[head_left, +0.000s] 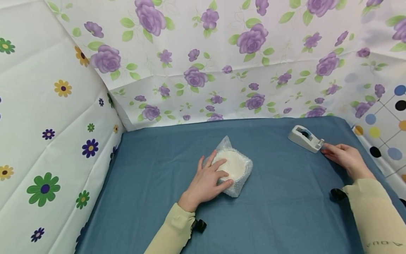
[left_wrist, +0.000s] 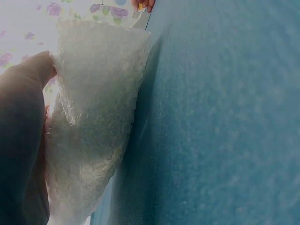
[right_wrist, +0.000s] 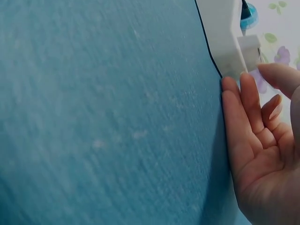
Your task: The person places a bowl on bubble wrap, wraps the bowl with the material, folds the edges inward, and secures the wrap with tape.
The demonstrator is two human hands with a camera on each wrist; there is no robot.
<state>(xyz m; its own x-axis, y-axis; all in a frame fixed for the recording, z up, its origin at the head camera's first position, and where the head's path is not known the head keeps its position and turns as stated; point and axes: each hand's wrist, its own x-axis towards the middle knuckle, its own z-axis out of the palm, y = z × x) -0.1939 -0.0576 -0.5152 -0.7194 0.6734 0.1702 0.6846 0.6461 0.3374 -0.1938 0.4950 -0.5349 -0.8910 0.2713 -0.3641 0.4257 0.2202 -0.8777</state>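
Note:
A roundish, pale thing, wrapped in clear bubble wrap, sits mid-table. My left hand rests on its top with spread fingers. From the left wrist, the bubble wrap shows side-on, standing on the cloth with the hand against it. Over at the right, my right hand reaches the cutter end of a white tape dispenser. In the right wrist view, extended fingers touch or nearly touch the dispenser, and the thumb stands apart from them. A blue-rimmed tape roll sits inside it.
Blue cloth covers the table. Behind it hangs a sheet with purple flowers; a daisy-patterned sheet borders the left, and a dotted one the right, close to my right arm.

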